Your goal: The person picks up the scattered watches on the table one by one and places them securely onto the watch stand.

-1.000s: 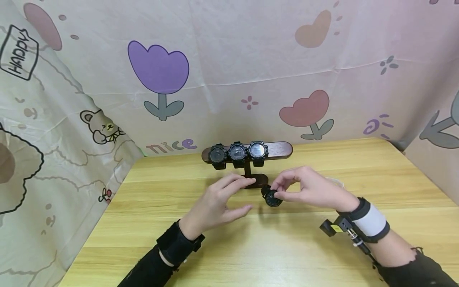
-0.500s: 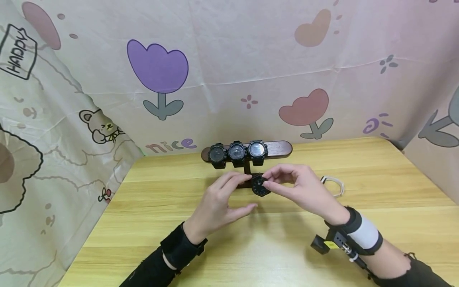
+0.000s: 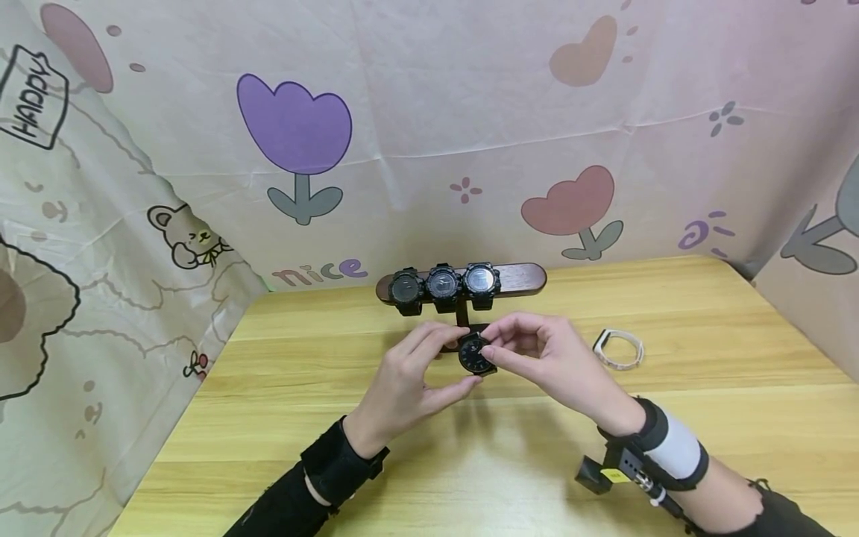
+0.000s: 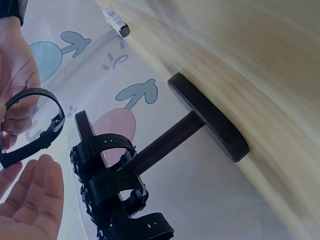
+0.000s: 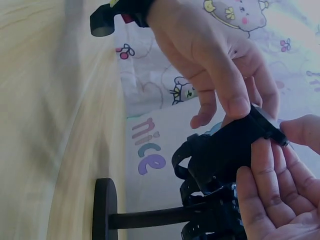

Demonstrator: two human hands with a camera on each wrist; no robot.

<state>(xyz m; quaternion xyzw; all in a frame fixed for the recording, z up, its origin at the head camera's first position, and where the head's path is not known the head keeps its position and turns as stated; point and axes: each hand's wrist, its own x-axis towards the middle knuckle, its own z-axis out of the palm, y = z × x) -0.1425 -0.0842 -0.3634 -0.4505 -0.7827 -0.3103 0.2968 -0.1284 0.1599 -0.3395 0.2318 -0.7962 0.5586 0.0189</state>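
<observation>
- The right hand (image 3: 537, 350) is carrying the black watch (image 3: 475, 355) leftward, its grip pinching the case, above the tabletop (image 3: 268, 447) just before the stand (image 3: 463, 287).
- The left hand (image 3: 409, 380) is closing in, fingers spread, thumb touching the watch: a handover looks close.
- The white band (image 3: 619, 349), uncovered now, is lying far right.

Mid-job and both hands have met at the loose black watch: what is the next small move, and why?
Probably the left hand should close its thumb and fingers on the black round-faced watch. The right hand pinches it in front of the dark wooden T-bar stand, whose right end is bare beside three black watches, while the left only reaches the case.
</observation>
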